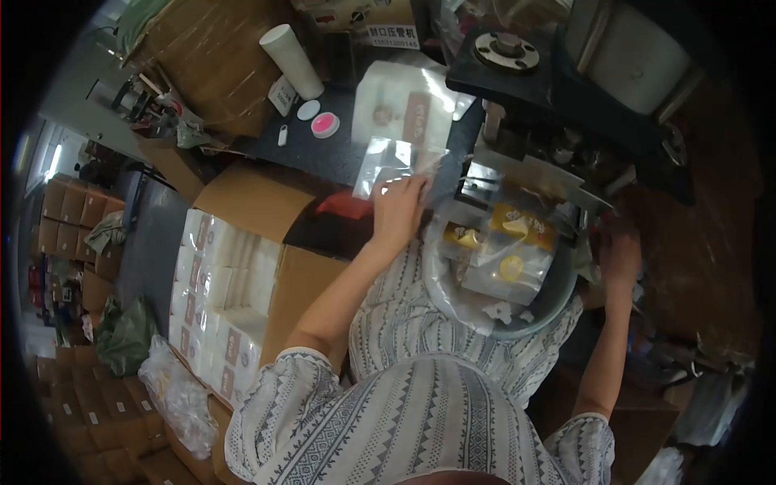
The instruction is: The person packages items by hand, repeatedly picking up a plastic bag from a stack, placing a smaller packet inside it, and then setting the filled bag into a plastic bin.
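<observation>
My left hand (399, 212) is closed, with its fingers on the edge of a clear plastic bag (380, 164) at the table's front. Just behind that bag lies a stack of whitish printed bags (396, 97) with a brown panel. My right hand (620, 252) is at the right side of a dark press machine (517, 77); its fingers are dim and partly hidden, so I cannot make out whether they hold anything. Between my hands, a round basin (563, 295) rests by my lap, with clear pouches with yellow prints (509, 263) in and over it.
An open carton (255, 194) at my left holds rows of white packs (234, 267). On the dark table (331, 153) are a white cylinder (291, 61), a pink-filled round tub (325, 124) and a white lid (308, 111). Stacked cartons (89, 412) stand lower left.
</observation>
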Motion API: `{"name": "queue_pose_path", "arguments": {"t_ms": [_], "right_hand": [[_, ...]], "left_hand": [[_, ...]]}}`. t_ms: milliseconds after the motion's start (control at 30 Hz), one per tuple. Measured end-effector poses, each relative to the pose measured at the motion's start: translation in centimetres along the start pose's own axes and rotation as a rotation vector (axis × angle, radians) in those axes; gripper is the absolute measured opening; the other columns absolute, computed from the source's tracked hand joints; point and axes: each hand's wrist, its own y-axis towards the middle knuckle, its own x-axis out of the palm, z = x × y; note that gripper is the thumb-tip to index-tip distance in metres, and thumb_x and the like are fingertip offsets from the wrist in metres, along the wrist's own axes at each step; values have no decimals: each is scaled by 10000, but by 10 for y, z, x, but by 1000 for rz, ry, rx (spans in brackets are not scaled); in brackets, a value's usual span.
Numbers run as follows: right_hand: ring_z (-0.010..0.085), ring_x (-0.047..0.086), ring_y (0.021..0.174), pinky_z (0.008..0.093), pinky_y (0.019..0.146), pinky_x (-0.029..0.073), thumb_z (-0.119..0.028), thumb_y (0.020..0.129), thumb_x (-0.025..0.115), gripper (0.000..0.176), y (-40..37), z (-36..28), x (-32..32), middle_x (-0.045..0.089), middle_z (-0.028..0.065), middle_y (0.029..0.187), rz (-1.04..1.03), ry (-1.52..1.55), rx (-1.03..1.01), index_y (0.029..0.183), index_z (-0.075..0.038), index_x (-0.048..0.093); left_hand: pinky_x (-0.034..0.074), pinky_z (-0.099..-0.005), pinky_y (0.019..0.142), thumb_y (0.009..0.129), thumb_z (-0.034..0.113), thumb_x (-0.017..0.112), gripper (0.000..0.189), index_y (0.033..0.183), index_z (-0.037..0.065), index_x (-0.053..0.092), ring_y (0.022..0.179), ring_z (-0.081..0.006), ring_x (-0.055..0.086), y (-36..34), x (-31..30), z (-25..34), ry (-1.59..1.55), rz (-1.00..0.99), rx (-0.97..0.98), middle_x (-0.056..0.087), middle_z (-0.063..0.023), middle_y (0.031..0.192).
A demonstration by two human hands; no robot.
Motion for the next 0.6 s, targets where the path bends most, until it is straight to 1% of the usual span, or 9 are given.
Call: {"name": "queue_pose_path", "arguments": {"t_ms": [33,100,133,200,300,367,433,567,600], "right_hand": [[345,588,914,411,800,483,-97,812,587,224,-3,-15,-18,627,167,1055,-18,-9,20,1013,-10,632],[253,615,814,314,733,473,-98,833,615,178,-7,-52,-47,645,147,901,-88,360,306,990,-33,666],[253,615,814,314,733,473,-98,833,615,178,-10,-64,-48,645,147,901,-102,344,330,990,-33,666],[267,621,796,305,733,482,-95,809,658,225,-14,-86,-47,664,124,921,-207,892,132,1029,-52,667],[234,622,841,302,749,486,-87,803,674,216,-9,-120,-49,670,97,946,-169,857,-10,1012,-37,658],[198,616,891,310,762,490,-127,806,687,227,-6,-123,-43,678,69,965,-121,684,-294,1014,-42,658],[186,612,911,311,768,491,-124,806,687,233,-6,-123,-42,679,62,972,-187,751,-283,1024,-46,659],[188,617,919,308,775,492,-114,807,684,246,-14,-117,-26,678,67,989,-296,951,-102,1043,-51,662],[188,617,919,308,775,492,-114,807,684,246,-14,-115,-27,678,67,989,-297,950,-98,1043,-51,662]], "left_hand": [[423,-401,823,816,149,643,249,1051,67,625,927,-292,605,-2,-2,-6,-27,80,-18,644,-110,982],[474,-363,699,828,116,631,107,908,54,665,786,-303,623,-9,-17,7,-217,202,-90,642,-114,822],[470,-400,593,845,135,606,101,899,69,660,714,-338,605,-14,-21,16,-218,219,-62,628,-124,814],[468,-394,583,838,130,615,90,885,68,660,704,-328,607,-18,-31,42,-266,197,-35,630,-113,805],[467,-382,563,822,121,633,77,865,63,659,685,-313,609,-21,-45,67,-301,182,34,632,-99,796],[467,-377,554,814,119,643,76,859,59,657,677,-308,609,-23,-45,74,-300,175,80,631,-96,796],[466,-372,554,803,118,657,82,853,53,652,674,-308,612,-25,-43,77,-373,59,202,628,-101,786],[457,-370,553,814,151,659,121,819,31,651,656,-319,609,-26,-17,87,-600,-138,223,629,-122,747],[454,-371,555,821,170,657,147,813,23,656,652,-326,607,-22,-13,92,-718,-240,142,628,-136,731]]}}
